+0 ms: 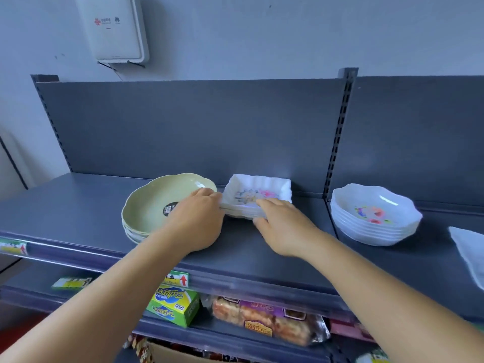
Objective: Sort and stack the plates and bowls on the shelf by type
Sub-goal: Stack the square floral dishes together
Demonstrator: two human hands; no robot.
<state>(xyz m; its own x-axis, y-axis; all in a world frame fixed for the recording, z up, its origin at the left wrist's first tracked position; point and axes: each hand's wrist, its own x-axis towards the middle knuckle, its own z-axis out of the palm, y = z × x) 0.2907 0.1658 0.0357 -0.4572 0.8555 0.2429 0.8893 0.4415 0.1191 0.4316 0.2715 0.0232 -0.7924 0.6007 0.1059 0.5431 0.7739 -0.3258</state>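
Observation:
A stack of white square plates (258, 191) with a flower print sits mid-shelf. My left hand (199, 221) grips its left edge and my right hand (282, 224) grips its front right corner. Touching the stack's left side is a pile of pale green scalloped bowls (152, 203) with a black sticker inside the top one. Farther right, apart from the others, stands a stack of white round flowered bowls (374, 216). All rest on the dark grey top shelf (78, 205).
A white flat dish (468, 250) shows partly at the right edge. The shelf's back panel (196, 127) rises behind the stacks. Below, a green box (172, 305) and packaged snacks (264, 318) fill the lower shelf. A white wall unit (115, 27) hangs above.

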